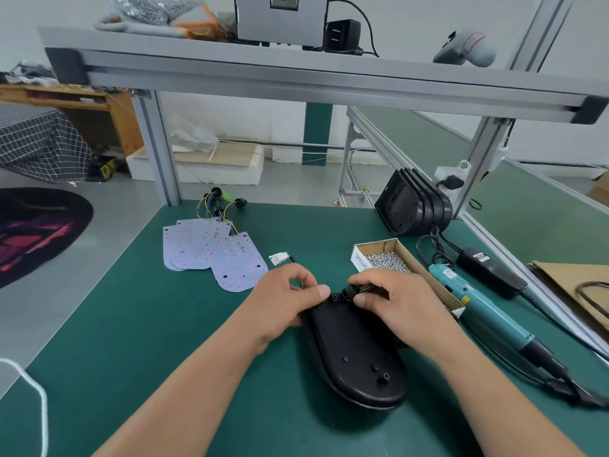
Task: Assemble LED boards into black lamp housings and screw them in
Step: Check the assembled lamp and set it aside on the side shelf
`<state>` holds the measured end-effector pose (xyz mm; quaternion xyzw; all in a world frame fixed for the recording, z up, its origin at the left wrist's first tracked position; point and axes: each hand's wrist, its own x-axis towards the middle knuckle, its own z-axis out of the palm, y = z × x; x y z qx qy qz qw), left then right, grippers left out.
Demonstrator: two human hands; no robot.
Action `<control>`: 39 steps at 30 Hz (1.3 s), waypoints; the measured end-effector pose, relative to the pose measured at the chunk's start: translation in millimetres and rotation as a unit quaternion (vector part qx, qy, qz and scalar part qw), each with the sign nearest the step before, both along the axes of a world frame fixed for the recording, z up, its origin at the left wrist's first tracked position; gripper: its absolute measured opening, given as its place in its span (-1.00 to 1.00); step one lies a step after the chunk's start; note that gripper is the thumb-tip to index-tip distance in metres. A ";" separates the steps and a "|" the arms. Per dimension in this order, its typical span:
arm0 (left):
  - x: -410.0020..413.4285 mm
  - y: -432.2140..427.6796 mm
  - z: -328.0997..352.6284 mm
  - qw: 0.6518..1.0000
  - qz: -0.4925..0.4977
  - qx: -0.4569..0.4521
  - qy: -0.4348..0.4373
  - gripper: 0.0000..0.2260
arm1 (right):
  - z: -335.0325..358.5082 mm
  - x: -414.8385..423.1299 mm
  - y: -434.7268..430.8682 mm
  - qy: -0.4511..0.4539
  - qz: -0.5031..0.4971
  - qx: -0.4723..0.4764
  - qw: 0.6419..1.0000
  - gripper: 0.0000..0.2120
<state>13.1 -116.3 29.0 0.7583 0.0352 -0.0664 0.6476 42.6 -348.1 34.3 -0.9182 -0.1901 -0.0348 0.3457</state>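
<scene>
A black lamp housing [357, 354] lies back side up on the green table [164, 341], right in front of me. My left hand [286, 296] grips its far left edge, thumb pressed on top. My right hand [389, 298] pinches a black cable grommet [349, 289] at the housing's far end. A white connector [278, 258] on a black lead lies just beyond my hands. Several white LED boards [211, 250] with coloured wires lie in a loose pile at the left back.
An open cardboard box of screws [389, 260] sits right of my hands, with a teal electric screwdriver [478, 301] and its black power supply [491, 272] beyond. A stack of black housings [412, 206] stands at the back right by the frame post.
</scene>
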 end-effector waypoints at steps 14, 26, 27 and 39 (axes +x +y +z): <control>-17.4 -40.5 2.1 0.942 -0.039 -0.331 0.046 -0.58 | 2.8 1.4 -0.6 0.053 0.029 0.210 0.976 -0.62; -18.1 -41.8 4.7 0.914 0.001 -0.406 0.012 -0.43 | 1.9 -2.9 8.4 0.014 0.048 0.236 0.971 -0.63; -18.6 -41.7 6.2 0.917 -0.006 -0.398 0.006 -0.45 | 2.1 -3.3 8.7 0.012 0.046 0.241 0.969 -0.63; -19.1 -41.4 6.7 0.920 -0.026 -0.390 0.022 -0.35 | 3.7 -5.7 10.6 -0.036 0.049 0.178 0.982 -0.56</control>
